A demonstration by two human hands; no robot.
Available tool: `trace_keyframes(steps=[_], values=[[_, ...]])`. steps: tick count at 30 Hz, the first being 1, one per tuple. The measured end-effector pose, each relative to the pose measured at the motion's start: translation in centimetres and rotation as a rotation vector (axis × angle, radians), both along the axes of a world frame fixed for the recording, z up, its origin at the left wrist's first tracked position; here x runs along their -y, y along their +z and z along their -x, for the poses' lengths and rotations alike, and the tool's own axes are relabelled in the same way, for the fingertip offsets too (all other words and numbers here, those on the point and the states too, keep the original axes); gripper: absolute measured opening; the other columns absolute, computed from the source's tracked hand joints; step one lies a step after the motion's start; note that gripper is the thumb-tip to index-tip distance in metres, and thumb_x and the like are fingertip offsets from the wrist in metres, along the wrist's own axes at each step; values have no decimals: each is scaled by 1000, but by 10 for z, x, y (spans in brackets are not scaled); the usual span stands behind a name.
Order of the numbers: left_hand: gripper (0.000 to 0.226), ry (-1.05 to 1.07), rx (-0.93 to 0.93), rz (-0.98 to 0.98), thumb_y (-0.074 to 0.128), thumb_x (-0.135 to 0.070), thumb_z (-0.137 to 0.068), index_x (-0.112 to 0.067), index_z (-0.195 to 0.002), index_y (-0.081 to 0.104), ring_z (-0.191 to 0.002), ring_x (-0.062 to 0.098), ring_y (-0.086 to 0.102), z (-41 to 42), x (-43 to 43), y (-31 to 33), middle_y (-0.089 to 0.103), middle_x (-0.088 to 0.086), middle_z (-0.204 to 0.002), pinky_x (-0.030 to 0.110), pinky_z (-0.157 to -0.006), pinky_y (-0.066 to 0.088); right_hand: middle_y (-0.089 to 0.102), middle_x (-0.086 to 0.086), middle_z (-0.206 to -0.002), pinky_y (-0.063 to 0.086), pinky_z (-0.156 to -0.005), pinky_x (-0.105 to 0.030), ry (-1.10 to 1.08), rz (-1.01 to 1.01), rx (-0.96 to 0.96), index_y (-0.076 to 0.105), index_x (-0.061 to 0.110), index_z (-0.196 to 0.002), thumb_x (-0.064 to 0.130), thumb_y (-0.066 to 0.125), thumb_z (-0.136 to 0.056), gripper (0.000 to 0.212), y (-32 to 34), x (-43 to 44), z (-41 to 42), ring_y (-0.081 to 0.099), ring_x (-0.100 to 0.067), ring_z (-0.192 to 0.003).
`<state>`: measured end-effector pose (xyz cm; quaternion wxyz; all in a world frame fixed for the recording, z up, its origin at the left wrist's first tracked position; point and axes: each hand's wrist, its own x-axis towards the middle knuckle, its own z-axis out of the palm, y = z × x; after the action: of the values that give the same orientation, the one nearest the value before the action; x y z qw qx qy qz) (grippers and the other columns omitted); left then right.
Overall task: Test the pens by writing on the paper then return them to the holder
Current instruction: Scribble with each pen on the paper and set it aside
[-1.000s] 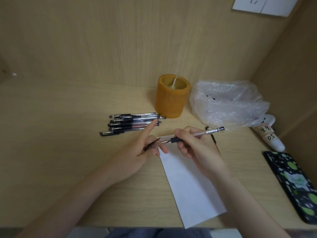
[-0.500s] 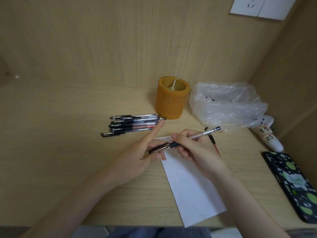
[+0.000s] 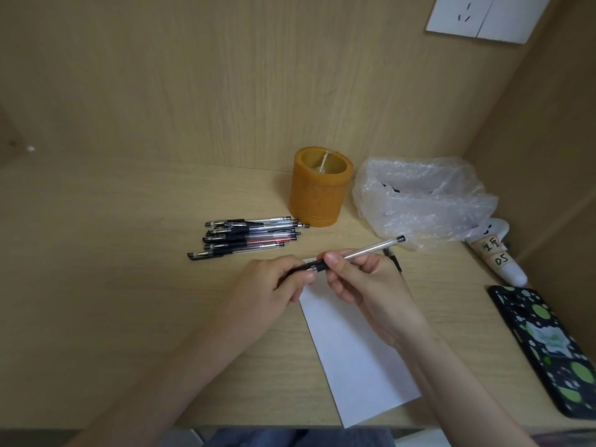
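Both hands meet on one pen (image 3: 371, 249) just above the paper's (image 3: 354, 356) top edge. The left hand (image 3: 274, 285) grips its dark end and the right hand (image 3: 364, 282) pinches the barrel. The holder (image 3: 319, 195) stands behind, with the other pens (image 3: 248, 235) lying beside it.

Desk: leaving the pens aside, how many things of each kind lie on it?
Orange holder: 1
Paper sheet: 1
Plastic bag: 1
White tube: 1
Spotted phone: 1
Thin dark stick: 1
Total: 6

Wooden desk (image 3: 96, 285) with stationery.
Loose pens (image 3: 248, 237) are laid beside an orange holder (image 3: 319, 195); paper (image 3: 354, 359), a plastic bag (image 3: 419, 201), a labelled tube (image 3: 498, 253) and a phone (image 3: 548, 346) are spread around.
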<state>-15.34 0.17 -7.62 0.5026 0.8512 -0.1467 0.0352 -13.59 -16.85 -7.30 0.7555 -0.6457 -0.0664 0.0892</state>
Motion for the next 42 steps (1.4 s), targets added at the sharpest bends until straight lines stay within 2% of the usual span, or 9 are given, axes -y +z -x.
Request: trace_keyframes(steps=[4, 8, 13, 16, 19, 28, 34, 38, 42], values=[[18, -66, -33, -70, 55, -36, -90, -24, -81, 65, -45, 7, 54, -9, 11, 14, 65, -6, -60, 27, -54, 47, 54, -13, -57, 33, -42, -18, -33, -3, 23, 64, 3, -67, 31, 53, -93, 39, 2, -3, -4, 41, -16, -46], [39, 41, -26, -179, 44, -62, -81, -36, -104, 62, -67, 1, 62, -23, 5, 11, 67, -17, -78, 27, -67, 51, 56, -1, -48, 32, -38, -17, -296, 63, 47, 57, 7, -62, 35, 44, -99, 49, 36, 23, -49, 45, -9, -39], [15, 240, 223, -430, 58, -15, -88, -18, -99, 68, -88, 16, 58, -35, -34, -24, 63, -5, -92, 29, -77, 45, 58, -3, -43, 25, -31, -13, -381, -42, -146, 50, -2, -87, 44, 25, -103, 55, 79, 81, -122, 43, -5, -31], [15, 258, 281, -482, 62, -5, -84, -11, -95, 69, -88, 25, 61, -36, -47, -35, 66, 5, -93, 35, -80, 48, 65, -27, -84, 31, -32, -16, -335, -98, -313, 24, -7, -140, 38, 19, -105, 57, 81, 99, -142, 57, -13, -37], [18, 285, 295, -494, 64, 2, -79, -9, -93, 69, -86, 30, 61, -36, -55, -37, 66, 8, -92, 38, -78, 48, 52, -36, -122, 33, -33, -16, -355, -112, -358, 4, 8, -149, 23, 21, -106, 49, 78, 108, -146, 63, -19, -41], [26, 379, 258, -652, 65, -2, -79, -5, -105, 63, -93, 36, 55, -39, -64, -35, 59, 17, -102, 44, -82, 47, 70, -7, -58, 29, -33, -15, -248, 132, -190, 54, -4, -105, 11, 31, -100, 27, 53, 83, -112, 49, -6, -38], [18, 337, 315, -731, 80, -8, -64, -11, -74, 66, -76, 34, 54, -48, -64, -30, 59, 11, -75, 40, -65, 48, 68, -6, -61, 29, -35, -17, -93, 235, -124, 62, -2, -102, 10, 43, -98, 23, 34, 40, -78, 50, -10, -43], [15, 345, 343, -573, 54, -30, -87, -16, -89, 57, -83, 26, 55, -37, -49, -17, 64, 2, -87, 40, -71, 45, 63, -7, -60, 29, -36, -17, 62, 215, -156, 61, 2, -99, 27, 51, -97, 27, 27, 18, -53, 47, -11, -44], [12, 213, 215, -272, 47, -27, -94, -23, -104, 51, -73, 5, 56, -19, -17, 0, 59, -12, -87, 34, -70, 46, 57, -7, -68, 30, -42, -20, 198, 176, -86, 57, 8, -102, 42, 64, -81, 41, 14, -10, -28, 46, -13, -49]])
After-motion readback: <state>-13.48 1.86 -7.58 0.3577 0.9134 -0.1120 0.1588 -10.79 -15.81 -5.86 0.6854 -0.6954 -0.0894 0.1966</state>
